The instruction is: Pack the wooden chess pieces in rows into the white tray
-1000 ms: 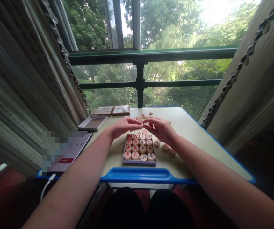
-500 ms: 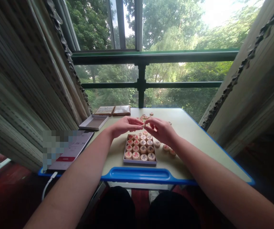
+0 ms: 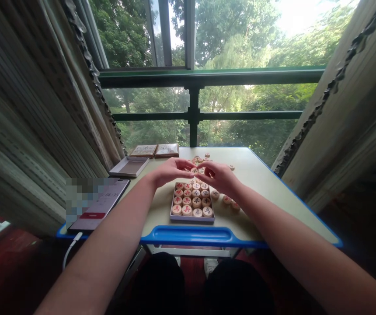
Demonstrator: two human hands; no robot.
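Between my two hands, just beyond the box, a round wooden Chinese chess piece (image 3: 194, 171) with a dark character faces me. My left hand (image 3: 174, 169) pinches it from the left, and the fingers of my right hand (image 3: 217, 176) close on it from the right. Below them a shallow white box (image 3: 192, 219) holds rows of upright-facing chess pieces, red characters on the left and black on the right. Loose chess pieces (image 3: 226, 199) lie right of the box, partly behind my right wrist. More pieces (image 3: 207, 155) are scattered behind my hands, some of them hidden.
The blue-edged table (image 3: 188, 235) has a trough at its front. A phone (image 3: 100, 204) with a white cable (image 3: 71, 247) lies at left. Behind it are an open shallow lid (image 3: 129, 167) and two flat packs (image 3: 166, 150). Curtains flank the window.
The chess piece between my hands has turned so its dark character now shows. My hands have stayed nearly in place, and the view has shifted slightly.
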